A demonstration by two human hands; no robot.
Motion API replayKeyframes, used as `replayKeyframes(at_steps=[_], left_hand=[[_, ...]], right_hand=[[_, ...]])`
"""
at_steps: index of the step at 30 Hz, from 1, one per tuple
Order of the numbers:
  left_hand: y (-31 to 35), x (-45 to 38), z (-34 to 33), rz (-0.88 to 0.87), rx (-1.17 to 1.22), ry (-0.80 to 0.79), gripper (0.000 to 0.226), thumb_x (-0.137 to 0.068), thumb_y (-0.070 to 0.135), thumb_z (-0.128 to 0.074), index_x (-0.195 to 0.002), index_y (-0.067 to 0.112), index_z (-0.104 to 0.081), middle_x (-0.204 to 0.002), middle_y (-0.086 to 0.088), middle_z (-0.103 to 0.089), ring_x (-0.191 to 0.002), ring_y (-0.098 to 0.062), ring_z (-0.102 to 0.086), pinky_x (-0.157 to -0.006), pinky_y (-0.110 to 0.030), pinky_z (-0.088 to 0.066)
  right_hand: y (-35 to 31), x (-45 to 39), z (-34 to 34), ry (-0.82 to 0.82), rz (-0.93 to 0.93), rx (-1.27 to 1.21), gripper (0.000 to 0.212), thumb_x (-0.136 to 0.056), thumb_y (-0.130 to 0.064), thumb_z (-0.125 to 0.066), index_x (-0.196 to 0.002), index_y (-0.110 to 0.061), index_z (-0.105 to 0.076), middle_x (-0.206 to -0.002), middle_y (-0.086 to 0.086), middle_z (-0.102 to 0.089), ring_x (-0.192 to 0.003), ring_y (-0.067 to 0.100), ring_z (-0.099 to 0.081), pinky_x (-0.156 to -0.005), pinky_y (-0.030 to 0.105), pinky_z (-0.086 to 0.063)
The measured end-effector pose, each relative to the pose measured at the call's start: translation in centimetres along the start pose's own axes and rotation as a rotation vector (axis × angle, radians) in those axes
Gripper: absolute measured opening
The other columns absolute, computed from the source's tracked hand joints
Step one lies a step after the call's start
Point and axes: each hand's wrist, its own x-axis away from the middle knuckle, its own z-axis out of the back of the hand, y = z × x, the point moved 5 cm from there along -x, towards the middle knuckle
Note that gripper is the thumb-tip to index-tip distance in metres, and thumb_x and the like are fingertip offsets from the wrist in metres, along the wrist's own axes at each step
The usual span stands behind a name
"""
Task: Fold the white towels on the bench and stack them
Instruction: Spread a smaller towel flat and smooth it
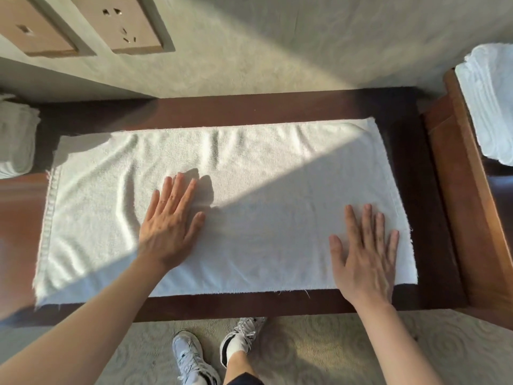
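A white towel lies spread out lengthwise on the dark wooden bench, wrinkled on its left half and smoother on the right. My left hand lies flat on the towel left of its middle, fingers straight and together. Near the towel's front right corner my right hand presses flat with fingers spread. Neither hand grips the cloth.
A stack of white towels sits at the bench's left end. Another pile of white towels lies on a lighter wooden surface to the right. Wall sockets are behind the bench. My feet stand on patterned carpet.
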Motion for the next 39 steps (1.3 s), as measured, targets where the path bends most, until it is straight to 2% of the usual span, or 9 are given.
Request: replayKeyframes(at_steps=[4,8,14,18,20,22,26,33,39], left_hand=[[-4.4,1.7,0.6,0.170,-0.012,0.002,0.071,-0.099,0.066,-0.014,-0.162,0.037,-0.001,-0.170,0.003,0.003,-0.156,-0.018,0.013,-0.127,-0.041,0.005],[-8.8,2.8,1.3,0.199,-0.052,-0.018,0.069,-0.098,0.069,-0.009,-0.160,0.041,0.003,-0.170,0.006,0.005,-0.155,-0.013,0.015,-0.126,-0.035,0.010],[-15.7,4.3,2.6,0.278,-0.035,-0.027,0.066,-0.099,0.068,-0.012,-0.160,0.044,-0.002,-0.170,0.010,0.003,-0.155,-0.011,0.012,-0.124,-0.029,0.012],[-18.4,4.5,4.1,0.372,0.006,0.033,0.073,-0.097,0.073,-0.010,-0.161,0.038,-0.011,-0.170,0.006,-0.005,-0.156,-0.014,0.001,-0.117,-0.014,0.016],[-18.1,3.6,4.9,0.396,0.039,0.102,0.076,-0.098,0.072,-0.014,-0.162,0.031,-0.015,-0.170,0.004,-0.006,-0.154,-0.007,0.005,-0.117,-0.012,0.016],[-16.2,1.6,5.3,0.297,0.019,0.134,0.069,-0.102,0.065,-0.020,-0.162,0.030,-0.014,-0.170,0.003,-0.003,-0.154,-0.005,0.009,-0.120,-0.017,0.013],[-13.0,-2.7,4.1,0.082,-0.039,0.032,0.069,-0.100,0.062,-0.018,-0.162,0.035,-0.011,-0.169,0.006,0.002,-0.156,-0.018,0.005,-0.127,-0.038,0.003],[-17.7,-3.5,5.0,0.390,0.018,0.101,0.084,-0.092,0.075,-0.007,-0.163,0.029,-0.010,-0.171,-0.003,-0.001,-0.157,-0.020,0.004,-0.127,-0.041,0.002],[-4.0,-5.8,3.1,-0.055,0.092,0.063,0.070,-0.101,0.062,-0.019,-0.162,0.029,-0.014,-0.171,0.002,-0.001,-0.157,-0.017,0.006,-0.128,-0.039,0.001]], right_hand=[[0.2,0.1,0.0,0.006,-0.011,0.003,0.069,-0.102,-0.060,-0.010,-0.162,-0.028,-0.003,-0.170,0.005,0.001,-0.157,0.025,0.004,-0.125,0.055,-0.003],[0.3,0.1,-0.2,0.012,-0.008,0.004,0.068,-0.102,-0.061,-0.010,-0.162,-0.030,-0.002,-0.170,0.004,0.001,-0.157,0.024,0.004,-0.126,0.054,-0.003],[0.4,0.0,-0.3,0.009,-0.014,0.005,0.069,-0.101,-0.063,-0.005,-0.162,-0.032,0.001,-0.170,0.003,0.002,-0.157,0.022,0.006,-0.126,0.051,0.000],[0.4,0.1,-0.3,0.013,-0.026,0.007,0.068,-0.101,-0.063,-0.006,-0.162,-0.033,0.002,-0.170,0.002,0.003,-0.157,0.022,0.006,-0.126,0.050,0.001],[0.4,0.1,-0.2,0.007,-0.029,0.007,0.068,-0.101,-0.063,-0.006,-0.162,-0.033,0.002,-0.170,0.003,0.003,-0.157,0.021,0.006,-0.126,0.050,0.002],[0.4,0.1,-0.3,0.003,-0.031,0.015,0.068,-0.100,-0.064,-0.005,-0.161,-0.034,0.004,-0.170,0.002,0.005,-0.157,0.020,0.007,-0.126,0.049,0.003],[0.2,0.1,-0.3,0.006,-0.044,0.037,0.068,-0.099,-0.064,-0.002,-0.161,-0.035,0.006,-0.170,0.001,0.007,-0.156,0.018,0.010,-0.126,0.049,0.002],[-0.2,0.0,-0.4,0.035,-0.039,0.054,0.068,-0.101,-0.062,-0.005,-0.161,-0.033,0.003,-0.170,0.001,0.004,-0.156,0.018,0.009,-0.126,0.050,0.000],[0.0,-0.1,-0.7,0.059,-0.041,0.062,0.068,-0.100,-0.063,-0.004,-0.161,-0.034,0.003,-0.170,0.000,0.003,-0.157,0.018,0.007,-0.126,0.052,-0.004]])
